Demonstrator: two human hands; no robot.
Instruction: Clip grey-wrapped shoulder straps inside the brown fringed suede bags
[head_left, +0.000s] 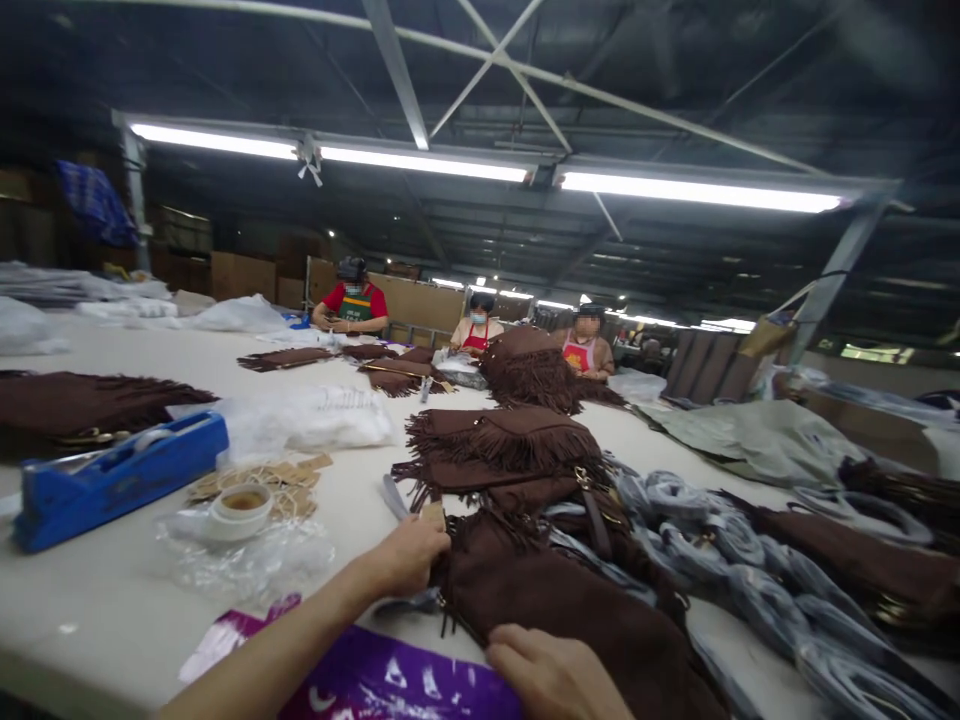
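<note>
A dark brown fringed bag (570,590) lies on its side close in front of me. My left hand (409,555) is closed at its left corner, by the fringe, and a small tan tag (433,514) shows just past the fingers. On the bag's near edge my right hand (555,672) rests with bent fingers gripping it; the thumb is hidden. A shiny purple plastic bag (405,675) lies beneath my left forearm and reaches to the right hand. More brown fringed bags (502,450) are stacked directly beyond.
To the left stand a blue tape dispenser (124,480), a small white round container (241,512) and cardboard tags with strings (304,480). Coiled grey wrapped straps (739,540) spread along the right. Across the table (352,480), several people work, one in a red shirt (351,300).
</note>
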